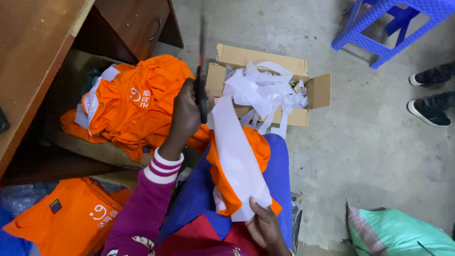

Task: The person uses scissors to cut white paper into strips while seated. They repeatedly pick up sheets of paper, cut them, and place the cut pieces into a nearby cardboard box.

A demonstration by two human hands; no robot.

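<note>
- Left hand (186,111) clenched round dark scissors (202,92), blades pointing far, at the far end of the white strip (235,156)
- Right hand (264,226) pinches the strip's near end; strip lies on orange cloth (258,149) across the lap
- Beyond: cardboard box (318,90) of white offcuts (265,87); left, an orange garment pile (137,99)

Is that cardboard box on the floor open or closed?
Open. The cardboard box has its flaps folded outward, and a heap of white strips fills it and spills over the front edge.
</note>
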